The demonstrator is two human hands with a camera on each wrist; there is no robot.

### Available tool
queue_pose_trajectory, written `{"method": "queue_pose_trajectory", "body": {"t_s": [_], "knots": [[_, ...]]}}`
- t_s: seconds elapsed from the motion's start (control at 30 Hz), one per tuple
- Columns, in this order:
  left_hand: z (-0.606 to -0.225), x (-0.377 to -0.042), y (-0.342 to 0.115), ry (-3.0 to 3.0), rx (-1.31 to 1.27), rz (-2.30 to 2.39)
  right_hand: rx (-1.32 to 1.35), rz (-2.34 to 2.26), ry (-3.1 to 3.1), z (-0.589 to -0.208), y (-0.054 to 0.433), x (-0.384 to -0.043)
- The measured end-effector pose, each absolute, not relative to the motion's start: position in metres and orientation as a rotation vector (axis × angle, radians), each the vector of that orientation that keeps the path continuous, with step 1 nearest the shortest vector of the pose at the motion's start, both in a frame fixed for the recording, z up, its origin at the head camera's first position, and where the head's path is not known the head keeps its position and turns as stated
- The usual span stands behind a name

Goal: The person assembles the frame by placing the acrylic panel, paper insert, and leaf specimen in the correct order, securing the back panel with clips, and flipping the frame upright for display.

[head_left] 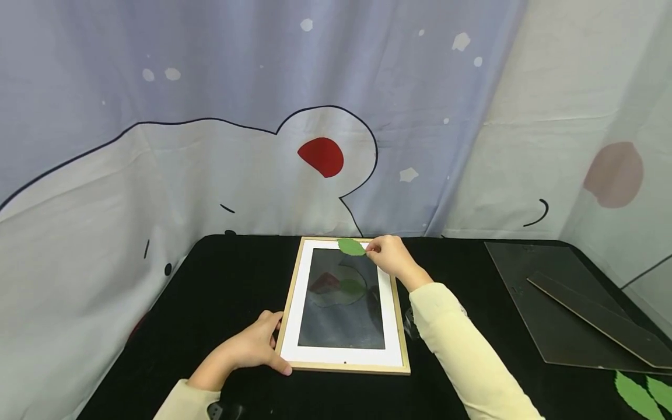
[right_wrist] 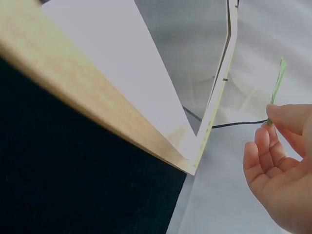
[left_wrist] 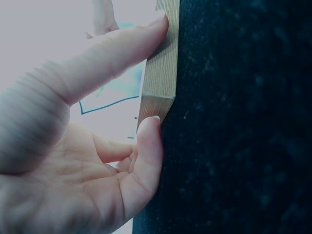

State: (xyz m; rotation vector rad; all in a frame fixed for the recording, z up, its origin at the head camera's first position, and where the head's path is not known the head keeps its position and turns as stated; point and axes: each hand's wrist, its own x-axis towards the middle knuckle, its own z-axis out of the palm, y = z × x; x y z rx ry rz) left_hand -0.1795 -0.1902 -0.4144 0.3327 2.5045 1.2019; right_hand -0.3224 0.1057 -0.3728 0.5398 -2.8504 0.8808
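Person w/ L hand [head_left: 252,350] & R hand [head_left: 391,256] at a frame [head_left: 402,344], head view. The frame, of pale wood, was at table centre on black cloth [head_left: 231,274], long sides running away from the person; whether its far end touched the cloth, can't tell. Inside it, a white mat [head_left: 341,354] bordered a dark, glossy pane [head_left: 336,326], in which the curtain's red patch & a green leaf shape were reflected.

L hand: clamped on the frame's near L corner, thumb along the near edge, other fingers at the L side. L wrist view: thumb on the wood, one fingertip at the corner.

R hand: thumb & forefinger together on one end of a green leaf [head_left: 351,247], remaining fingers curled beneath (R wrist view). Leaf location: in the air, its blade pointing L, overlapping the frame's far edge as seen from the head; apart from the wood in R wrist view.

Surroundings: to the R, a dark board [head_left: 525,274] lay flat, w/ a narrow strip [head_left: 593,312] aslant on top; just beside its near edge, spare leaves [head_left: 637,396], partly cut off by the view's border. Bkgd: curtain [head_left: 210,58], lilac & white, w/ black outlines. Sleeves [head_left: 462,344]: pale yellow.
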Motion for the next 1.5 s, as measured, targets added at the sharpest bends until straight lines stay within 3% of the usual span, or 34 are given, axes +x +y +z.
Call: {"method": "queue_pose_trajectory", "body": {"t_s": [1.5], "knots": [[-0.416,-0.180,-0.192,2.510,0.370,1.202,0.334,1.036,-2.974,-0.416,0.085,-0.353]]}}
